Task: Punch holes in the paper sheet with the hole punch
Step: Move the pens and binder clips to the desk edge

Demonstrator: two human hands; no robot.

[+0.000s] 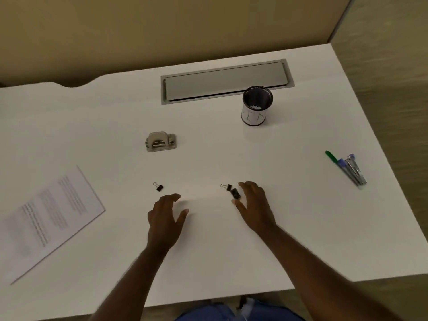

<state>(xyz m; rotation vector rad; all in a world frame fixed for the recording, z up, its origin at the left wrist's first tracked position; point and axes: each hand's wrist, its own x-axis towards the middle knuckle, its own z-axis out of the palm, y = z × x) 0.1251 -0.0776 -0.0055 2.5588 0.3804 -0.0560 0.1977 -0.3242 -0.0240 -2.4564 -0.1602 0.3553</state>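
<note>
A printed paper sheet (49, 216) lies tilted near the left edge of the white desk (231, 239). A small grey metal hole punch (160, 141) stands further back, left of centre. My left hand (164, 218) hovers over the desk's middle, fingers apart, holding nothing. My right hand (254, 207) is open too, its fingers spread just right of two black binder clips (232, 190); I cannot tell whether the thumb touches them. Both hands are well short of the punch and to the right of the paper.
A third binder clip (158, 186) lies just beyond my left hand. A black mesh pen cup (256, 105) with a white label stands at the back right, before a grey cable hatch (227, 81). Several pens (347, 169) lie near the right edge.
</note>
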